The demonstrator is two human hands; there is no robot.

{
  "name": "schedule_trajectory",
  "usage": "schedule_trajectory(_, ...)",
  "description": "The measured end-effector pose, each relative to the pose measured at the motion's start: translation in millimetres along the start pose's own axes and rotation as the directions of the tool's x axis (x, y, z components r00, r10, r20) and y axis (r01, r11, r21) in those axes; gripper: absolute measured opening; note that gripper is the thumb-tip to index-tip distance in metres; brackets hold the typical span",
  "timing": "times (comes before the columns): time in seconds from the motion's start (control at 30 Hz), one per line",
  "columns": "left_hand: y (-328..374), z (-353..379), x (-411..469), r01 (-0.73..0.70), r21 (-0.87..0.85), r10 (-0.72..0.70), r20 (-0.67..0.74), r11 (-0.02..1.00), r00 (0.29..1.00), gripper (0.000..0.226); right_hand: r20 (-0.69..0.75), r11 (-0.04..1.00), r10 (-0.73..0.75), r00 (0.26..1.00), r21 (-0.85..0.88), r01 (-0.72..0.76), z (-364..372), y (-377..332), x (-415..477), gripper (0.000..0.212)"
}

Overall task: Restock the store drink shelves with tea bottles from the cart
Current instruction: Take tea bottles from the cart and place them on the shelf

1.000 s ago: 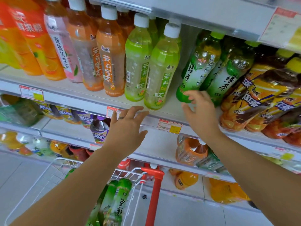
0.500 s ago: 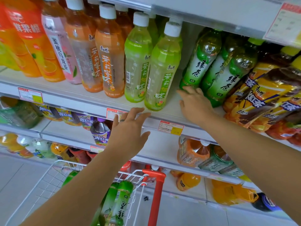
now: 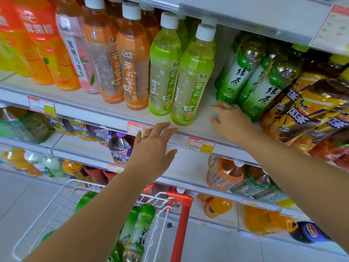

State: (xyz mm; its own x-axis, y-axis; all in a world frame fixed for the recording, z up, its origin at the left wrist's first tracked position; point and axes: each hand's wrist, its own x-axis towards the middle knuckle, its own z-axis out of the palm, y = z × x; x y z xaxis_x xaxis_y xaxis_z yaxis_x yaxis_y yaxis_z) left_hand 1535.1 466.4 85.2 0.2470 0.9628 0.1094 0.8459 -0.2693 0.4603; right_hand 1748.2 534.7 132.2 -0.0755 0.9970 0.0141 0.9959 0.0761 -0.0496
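Dark green tea bottles (image 3: 238, 72) stand in a row on the upper shelf (image 3: 105, 108), right of two light green jasmine tea bottles (image 3: 190, 82). My right hand (image 3: 230, 121) lies flat on the shelf board with straight fingers, its fingertips just at the base of the front green tea bottle. It holds nothing. My left hand (image 3: 153, 150) hovers open in front of the shelf's front rail, fingers spread, below the light green bottles. More green tea bottles (image 3: 139, 233) lie in the white wire cart (image 3: 62, 201) below.
Orange, pink and amber drink bottles (image 3: 130, 59) fill the shelf's left part. Yellow-labelled iced tea bottles (image 3: 306, 108) crowd the right. Lower shelves hold more drinks. The cart's red handle post (image 3: 181, 224) stands under my left hand. Price tags (image 3: 200, 146) line the rail.
My right hand let go of the front green tea bottle and slid down onto the shelf board. My left hand stayed open in front of the rail, drifting slightly.
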Motion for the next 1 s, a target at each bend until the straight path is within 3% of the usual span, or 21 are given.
schedule_trajectory(0.13, -17, 4, -30, -0.013, -0.133, 0.004, -0.069, 0.991, 0.998, 0.045, -0.352, 0.932, -0.210, 0.912, 0.210, 0.296, 18, -25, -68, 0.027)
schedule_trajectory(0.2, -33, 11, -57, 0.021, -0.189, -0.040, -0.096, 0.982, 0.995, 0.042, -0.402, 0.880, -0.260, 0.878, 0.276, 0.387, 32, -44, -99, 0.026)
schedule_trajectory(0.37, -83, 38, -145, 0.286, -0.219, -0.291, 0.012, 0.933, 0.957, 0.032, -0.083, 0.854, -0.307, 0.948, 0.416, 0.313, 94, -99, -147, 0.020)
schedule_trajectory(0.47, -120, 63, -192, 0.453, -0.164, -0.437, 0.128, 0.876, 0.891, 0.034, 0.175, 0.865, -0.354, 0.919, 0.434, 0.251, 141, -127, -160, 0.022)
schedule_trajectory(0.57, -154, 88, -230, 0.556, -0.099, -0.531, 0.199, 0.826, 0.824, 0.035, 0.396, 0.891, -0.379, 0.836, 0.399, 0.215, 191, -146, -167, 0.025)
schedule_trajectory(0.67, -186, 110, -259, 0.610, -0.077, -0.590, 0.180, 0.789, 0.787, 0.035, 0.525, 0.902, -0.416, 0.743, 0.339, 0.265, 239, -158, -171, 0.017)
schedule_trajectory(0.77, -213, 130, -278, 0.591, -0.035, -0.582, 0.129, 0.806, 0.803, 0.034, 0.614, 0.877, -0.477, 0.630, 0.289, 0.383, 284, -162, -168, 0.038)
schedule_trajectory(0.87, -225, 139, -282, 0.540, -0.002, -0.538, 0.066, 0.842, 0.840, 0.035, 0.652, 0.787, -0.541, 0.532, 0.170, 0.593, 316, -165, -158, 0.052)
schedule_trajectory(1.0, -236, 148, -283, 0.480, -0.046, -0.474, 0.092, 0.876, 0.876, 0.040, 0.782, 0.609, -0.462, 0.418, -0.063, 0.791, 332, -177, -147, 0.069)
